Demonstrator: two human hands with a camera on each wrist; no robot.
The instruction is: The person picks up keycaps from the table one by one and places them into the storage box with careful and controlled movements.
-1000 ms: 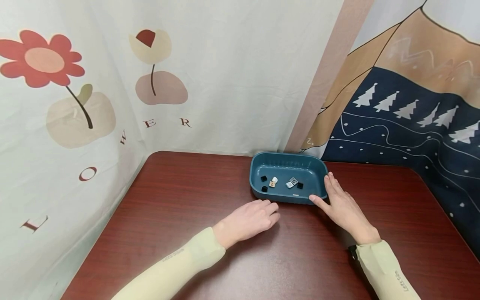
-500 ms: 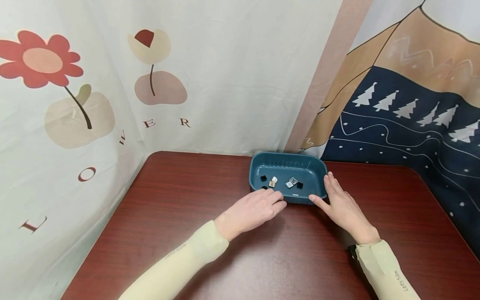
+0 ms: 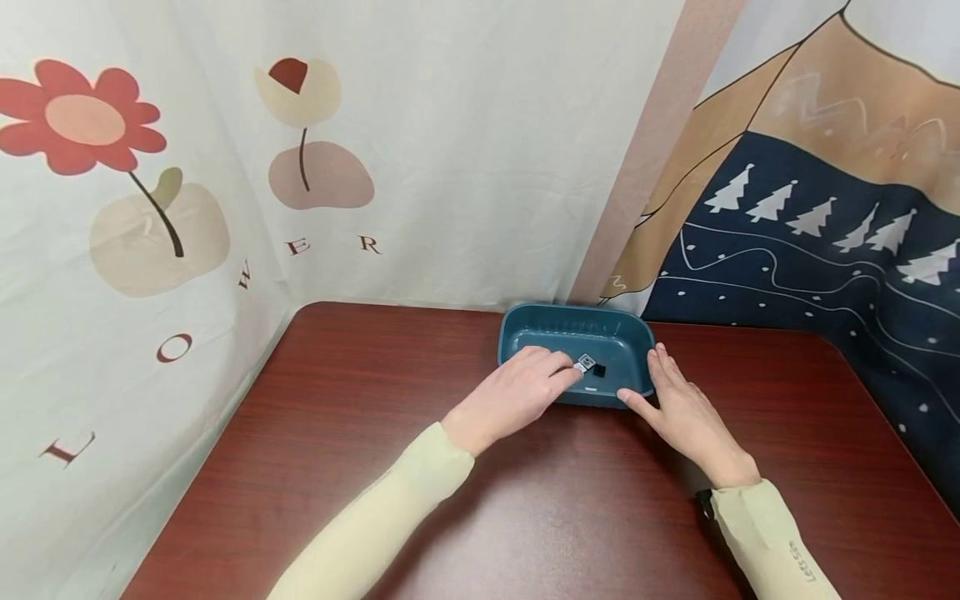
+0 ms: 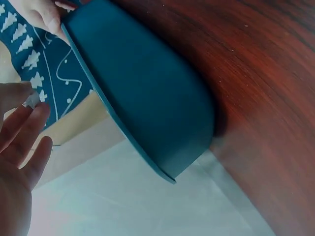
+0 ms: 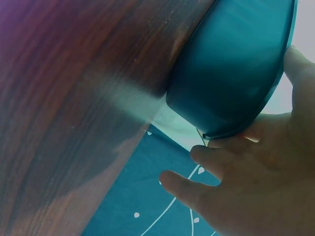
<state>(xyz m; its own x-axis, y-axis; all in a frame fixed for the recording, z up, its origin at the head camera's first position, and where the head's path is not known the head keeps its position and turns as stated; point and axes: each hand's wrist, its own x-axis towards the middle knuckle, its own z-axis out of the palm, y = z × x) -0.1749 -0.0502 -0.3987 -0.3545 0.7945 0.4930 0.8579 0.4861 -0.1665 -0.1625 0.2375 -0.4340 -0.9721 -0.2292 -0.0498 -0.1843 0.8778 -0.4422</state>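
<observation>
A dark teal plastic basin (image 3: 577, 312) sits on the table. My left hand (image 3: 517, 390) reaches over its front-left rim, covering that part of the inside. In the left wrist view, the thumb and fingertips of my left hand (image 4: 22, 132) pinch a small whitish piece (image 4: 32, 100), like a keycap. Within the basin lie a grey-white square piece (image 3: 586, 362), a black one (image 3: 599, 372) and a partly covered white one (image 3: 581, 367). My right hand (image 3: 686, 412) touches the basin's right end with extended fingers, its thumb at the front rim.
The reddish-brown wooden table (image 3: 360, 375) has its back edge just behind the basin. A pale curtain (image 3: 465, 167) with flower prints hangs behind and to the left. On the right hangs a navy curtain (image 3: 795, 258) with white trees.
My left hand has moved forward and slightly right, from in front of the basin to over its inside, hiding several small pieces on the left. My right hand has stayed at the rim.
</observation>
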